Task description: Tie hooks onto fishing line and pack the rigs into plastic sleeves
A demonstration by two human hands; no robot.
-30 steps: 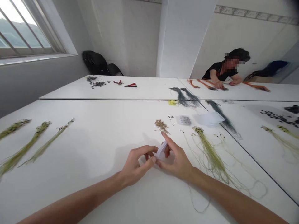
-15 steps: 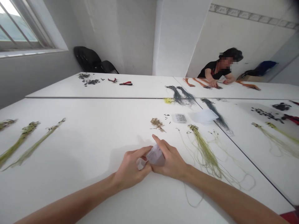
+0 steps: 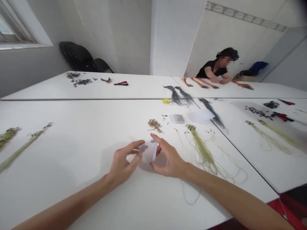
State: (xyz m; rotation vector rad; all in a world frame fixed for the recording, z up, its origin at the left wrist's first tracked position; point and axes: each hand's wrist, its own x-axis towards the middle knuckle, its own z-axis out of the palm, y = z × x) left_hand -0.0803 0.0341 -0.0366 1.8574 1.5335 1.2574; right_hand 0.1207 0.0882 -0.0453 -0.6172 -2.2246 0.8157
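Between my hands is a small translucent white sheet (image 3: 148,152); whether it is paper or a thin plastic bag I cannot tell. My left hand (image 3: 125,163) pinches its left edge between thumb and fingers. On the opposite edge, my right hand (image 3: 170,158) grips it, thumb low and index finger raised at the top corner. Just beyond lies a small heap of thin gold-brown pieces (image 3: 155,125). Beside that are tiny black bits (image 3: 164,117), a clear flat case (image 3: 177,118) and a pile of similar white sheets (image 3: 200,115).
Yellow-green cord bundles (image 3: 202,148) lie right of my hands, others (image 3: 26,145) at the left. Dark cords (image 3: 177,95), red-handled pliers (image 3: 121,83) and black pieces (image 3: 81,81) are farther back. A co-worker (image 3: 217,68) sits across the table by orange cords (image 3: 200,83).
My hands have drawn slightly apart, and the white sheet, crumpled between them before, now shows flatter. The whole view has shifted, so things appear farther left.
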